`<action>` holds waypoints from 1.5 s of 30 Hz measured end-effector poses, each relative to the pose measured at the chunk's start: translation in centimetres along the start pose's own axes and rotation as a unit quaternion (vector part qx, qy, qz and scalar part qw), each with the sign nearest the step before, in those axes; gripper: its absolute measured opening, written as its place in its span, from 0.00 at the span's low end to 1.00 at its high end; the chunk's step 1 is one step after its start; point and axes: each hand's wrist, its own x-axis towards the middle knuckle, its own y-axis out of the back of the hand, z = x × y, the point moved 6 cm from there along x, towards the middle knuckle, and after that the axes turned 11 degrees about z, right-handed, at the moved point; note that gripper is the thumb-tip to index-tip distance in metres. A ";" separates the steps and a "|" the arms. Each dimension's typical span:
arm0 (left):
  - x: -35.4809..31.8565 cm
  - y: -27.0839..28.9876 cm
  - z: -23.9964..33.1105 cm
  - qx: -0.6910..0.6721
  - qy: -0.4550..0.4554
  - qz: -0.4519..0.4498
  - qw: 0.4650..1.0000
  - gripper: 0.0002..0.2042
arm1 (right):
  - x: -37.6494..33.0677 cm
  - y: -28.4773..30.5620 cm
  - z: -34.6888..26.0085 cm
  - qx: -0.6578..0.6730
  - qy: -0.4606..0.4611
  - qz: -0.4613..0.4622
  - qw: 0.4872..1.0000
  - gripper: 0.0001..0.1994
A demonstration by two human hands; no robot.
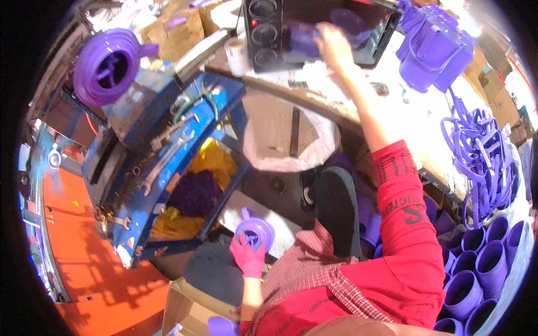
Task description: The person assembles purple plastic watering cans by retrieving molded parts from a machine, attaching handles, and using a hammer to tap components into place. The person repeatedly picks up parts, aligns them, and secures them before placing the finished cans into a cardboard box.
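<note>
My left hand (248, 259), in a pink glove, grips a round purple plastic part (256, 234) low in front of me. The part has a flared rim, a short tab and a hollow middle with thin bars inside. My right hand (335, 47) is bare and stretched far forward to the dark window of a small black oven (263, 36). Its fingers are bent together; what they hold, if anything, is too blurred to make out. Purple pieces (350, 25) show dimly in the oven window.
A blue metal stand (179, 151) with wrenches is at the left, with another round purple part (106, 67) above it. A lined bin (291, 162) stands below the bench. At the right are purple buckets (428, 50), a tangle of purple handles (482, 157) and several purple tubes (464, 291).
</note>
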 end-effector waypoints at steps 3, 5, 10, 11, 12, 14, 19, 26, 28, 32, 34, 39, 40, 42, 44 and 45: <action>-0.6 0.0 -1.0 0.013 0.007 -0.031 0.999 0.45 | -2.0 1.4 0.0 0.103 0.082 0.037 0.991 0.18; -0.3 0.1 -1.1 -0.002 0.002 -0.020 1.000 0.44 | -3.5 2.3 -0.5 0.093 0.046 -0.020 0.994 0.12; 0.3 -0.7 -0.3 0.011 0.028 0.072 0.997 0.45 | -11.0 1.2 -5.9 0.134 0.106 -0.213 0.962 0.08; 0.2 -1.1 -0.3 0.029 0.034 0.078 0.996 0.46 | -14.5 -0.5 -7.6 0.178 0.160 -0.303 0.923 0.08; 0.1 -1.4 -0.1 0.042 0.026 0.094 0.994 0.47 | -18.6 -2.9 -9.2 0.172 0.161 -0.382 0.894 0.08; -0.1 -1.3 0.1 0.030 0.002 0.173 0.984 0.49 | -26.3 -7.5 -9.8 0.060 0.283 -0.483 0.826 0.09; 0.1 -4.0 -2.0 -0.298 0.158 0.123 0.933 0.52 | -32.1 -10.7 -7.3 0.148 0.353 -0.366 0.848 0.09; 0.0 -5.4 -1.4 -0.326 0.204 0.181 0.905 0.50 | -18.1 2.4 -8.6 0.193 -0.021 -0.076 0.978 0.14; -0.2 -5.3 -1.2 -0.338 0.183 0.187 0.904 0.49 | -17.5 6.9 -8.8 0.437 -0.389 0.088 0.806 0.04; 0.1 -5.3 -1.6 -0.254 0.153 0.174 0.939 0.54 | -19.0 15.3 -20.3 0.838 -0.299 -0.033 0.456 0.19; 0.2 -5.8 -2.1 -0.307 0.168 0.157 0.924 0.53 | -22.3 15.4 -26.3 0.864 -0.335 -0.155 0.342 0.17; -0.3 -5.7 -1.9 -0.246 0.130 0.184 0.943 0.53 | -29.8 8.8 -33.3 0.709 -0.385 -0.281 0.520 0.09; -0.3 -5.8 -2.0 -0.242 0.133 0.176 0.945 0.53 | -30.2 7.7 -33.1 0.692 -0.413 -0.278 0.523 0.10; 0.2 -5.7 -1.9 -0.226 0.124 0.177 0.950 0.52 | -30.5 6.3 -33.5 0.640 -0.358 -0.338 0.589 0.11; 1.0 -5.5 -2.2 -0.245 0.127 0.193 0.942 0.49 | -30.5 5.9 -33.4 0.701 -0.436 -0.284 0.489 0.10; 1.2 -5.7 -2.4 -0.254 0.139 0.176 0.941 0.47 | -30.7 6.0 -33.2 0.738 -0.509 -0.217 0.386 0.10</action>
